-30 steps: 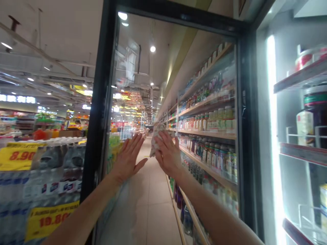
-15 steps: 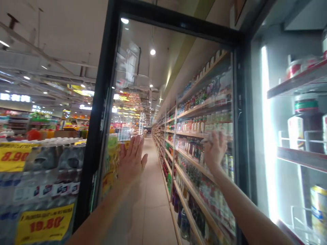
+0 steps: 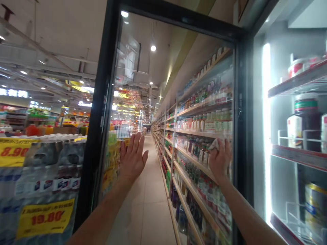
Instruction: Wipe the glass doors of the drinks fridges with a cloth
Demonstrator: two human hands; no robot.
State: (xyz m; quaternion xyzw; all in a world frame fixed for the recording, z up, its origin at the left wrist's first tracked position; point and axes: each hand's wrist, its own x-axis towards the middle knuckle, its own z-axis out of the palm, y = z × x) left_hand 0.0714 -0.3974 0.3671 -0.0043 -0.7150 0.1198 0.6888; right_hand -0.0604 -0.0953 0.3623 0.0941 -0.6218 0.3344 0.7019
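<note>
An open glass cooler door with a black frame point(image 3: 98, 112) stands in front of me. My left hand point(image 3: 133, 158) lies flat on its glass, fingers stretched upward and together. My right hand point(image 3: 219, 160) presses a crumpled pale cloth point(image 3: 214, 144) against the glass near the door's right edge, fingers closed over it. Through the glass I see a long store aisle and shelves of bottles point(image 3: 201, 136).
The lit cooler interior point(image 3: 301, 136) at the right holds jars and cans on wire-fronted shelves. Stacked water bottle packs with yellow price tags point(image 3: 44, 217) stand at the left. A tiled aisle floor point(image 3: 150, 204) runs ahead.
My right hand with the cloth has slid rightward across the glass from the centre to the door's right edge, then slightly down. My left hand has stayed flat on the glass.
</note>
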